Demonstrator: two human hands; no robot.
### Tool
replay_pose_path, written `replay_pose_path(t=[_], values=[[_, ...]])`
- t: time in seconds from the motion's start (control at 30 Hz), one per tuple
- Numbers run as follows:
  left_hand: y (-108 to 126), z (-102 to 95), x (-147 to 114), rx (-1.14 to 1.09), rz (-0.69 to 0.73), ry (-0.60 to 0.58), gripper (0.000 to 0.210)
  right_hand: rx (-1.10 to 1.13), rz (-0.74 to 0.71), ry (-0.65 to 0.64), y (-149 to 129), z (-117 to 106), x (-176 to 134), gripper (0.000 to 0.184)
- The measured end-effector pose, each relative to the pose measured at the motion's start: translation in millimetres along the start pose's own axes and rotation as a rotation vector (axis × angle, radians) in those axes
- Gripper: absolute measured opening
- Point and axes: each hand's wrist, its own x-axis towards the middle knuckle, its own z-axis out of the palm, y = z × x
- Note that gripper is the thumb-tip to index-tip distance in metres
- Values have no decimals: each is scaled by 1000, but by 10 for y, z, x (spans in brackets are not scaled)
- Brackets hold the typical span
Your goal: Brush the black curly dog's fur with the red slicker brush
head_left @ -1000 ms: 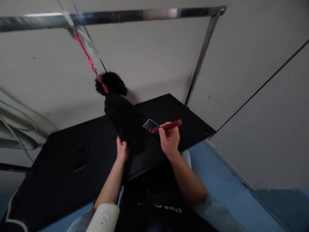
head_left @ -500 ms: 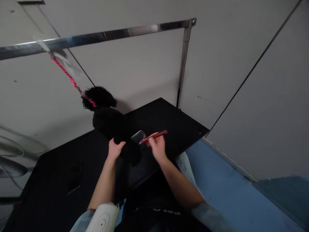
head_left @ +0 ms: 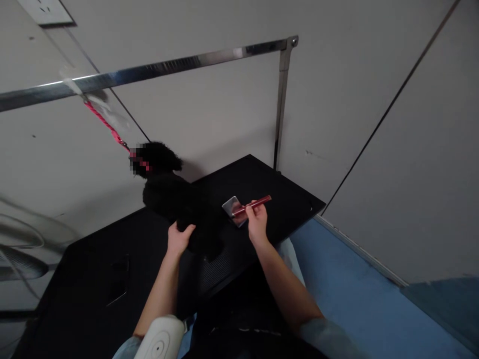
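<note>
Small black curly-coated dog point(head_left: 175, 199) stands on black rubber-topped grooming table point(head_left: 277, 187), tethered by red leash point(head_left: 107, 124) to steel overhead bar point(head_left: 179, 65). Left hand point(head_left: 178, 238) lies flat on the hindquarters, fingers spread, not clamped. Right hand point(head_left: 256, 219) is closed on red-handled slicker brush point(head_left: 243, 207), pad lifted just right of the coat. Judgement: steady the rump, use short light strokes along the hair.
</note>
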Motion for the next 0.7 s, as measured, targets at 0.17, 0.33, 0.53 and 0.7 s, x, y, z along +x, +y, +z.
replay_pose_path(t=[0.17,0.33,0.53,0.7], values=[[24,-17,-32,13,-9,31,29,18,33,-193,87,20,-34,25],[106,-32,-100,15,-1,-15,34,31,42,74,135,-62,86,31],[84,-60,-95,12,6,9,32,84,55,-140,192,-21,-43,29],[9,-110,-92,8,12,-12,33,81,96,205,190,-242,208,31]])
